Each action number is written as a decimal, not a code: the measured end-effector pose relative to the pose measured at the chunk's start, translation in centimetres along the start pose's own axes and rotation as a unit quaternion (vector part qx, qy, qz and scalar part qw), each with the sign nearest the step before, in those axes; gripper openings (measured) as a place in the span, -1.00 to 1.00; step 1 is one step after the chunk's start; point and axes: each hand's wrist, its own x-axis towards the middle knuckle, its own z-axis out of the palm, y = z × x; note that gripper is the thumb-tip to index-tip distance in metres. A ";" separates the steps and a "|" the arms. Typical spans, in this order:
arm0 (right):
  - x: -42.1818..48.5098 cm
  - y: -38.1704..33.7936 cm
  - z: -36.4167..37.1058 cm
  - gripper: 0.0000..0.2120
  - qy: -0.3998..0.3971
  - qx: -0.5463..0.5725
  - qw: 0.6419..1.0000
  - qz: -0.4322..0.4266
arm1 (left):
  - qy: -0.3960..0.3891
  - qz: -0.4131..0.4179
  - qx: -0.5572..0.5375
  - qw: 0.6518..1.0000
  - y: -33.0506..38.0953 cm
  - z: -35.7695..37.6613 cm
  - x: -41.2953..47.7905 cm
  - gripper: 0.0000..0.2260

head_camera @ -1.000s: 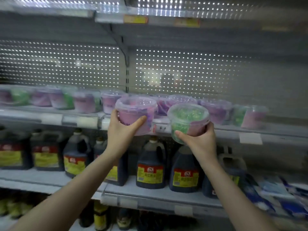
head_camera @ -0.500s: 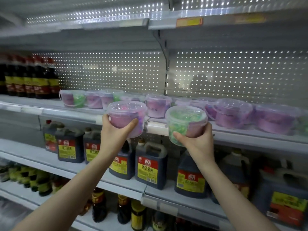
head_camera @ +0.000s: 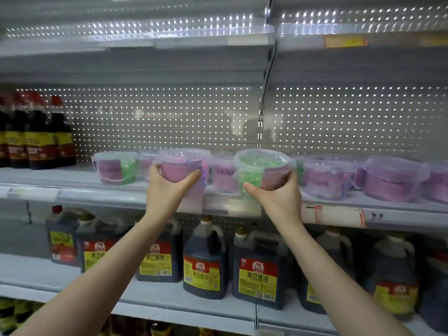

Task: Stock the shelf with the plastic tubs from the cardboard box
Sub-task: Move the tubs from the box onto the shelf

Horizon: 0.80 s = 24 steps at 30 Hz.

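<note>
My left hand [head_camera: 167, 190] grips a clear plastic tub with a purple label [head_camera: 183, 166] from below, at the front edge of the middle shelf [head_camera: 97, 195]. My right hand [head_camera: 278, 200] grips a second clear tub [head_camera: 263, 169], green inside with a purple label, just to the right at the same height. Both tubs are held upright with lids on, in front of a row of similar tubs [head_camera: 327, 178] standing on the shelf. The cardboard box is out of view.
Dark bottles with red caps [head_camera: 36, 132] stand at the shelf's left end. Large soy sauce jugs [head_camera: 258, 272] fill the shelf below my arms. A perforated metal back wall [head_camera: 169, 117] and an upper shelf [head_camera: 145, 42] close the space above the tubs.
Both hands have lifted the tubs up and forward to the shelf level. The view has shifted left and closer, so the tub row now sits directly behind the held tubs.
</note>
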 end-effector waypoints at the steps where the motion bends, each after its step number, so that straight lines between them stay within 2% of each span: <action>1: 0.4 0.0 0.4 -0.11 0.007 -0.015 1.000 0.010 | -0.006 0.002 0.005 1.000 -0.3 0.1 0.7 -0.29; 4: 1.1 0.4 1.2 -0.11 0.018 -0.048 0.999 0.017 | -0.044 0.007 0.013 0.999 -1.2 1.1 2.4 -0.29; 7: 1.9 0.5 1.7 -0.15 0.017 -0.082 0.996 0.014 | -0.074 -0.004 0.017 0.997 -1.7 2.7 3.4 -0.17; 13: 3.2 0.6 1.6 -0.18 0.002 -0.095 0.995 0.010 | -0.068 -0.020 0.016 0.997 -2.3 3.7 4.7 -0.12; 16: 3.1 1.0 1.7 -0.10 0.004 -0.100 0.995 0.012 | -0.065 -0.030 0.038 0.997 -2.9 3.1 5.5 -0.03; 24: 2.8 0.3 1.6 -0.02 -0.008 -0.091 0.996 0.022 | -0.041 -0.023 0.027 0.999 -2.4 3.0 4.9 -0.16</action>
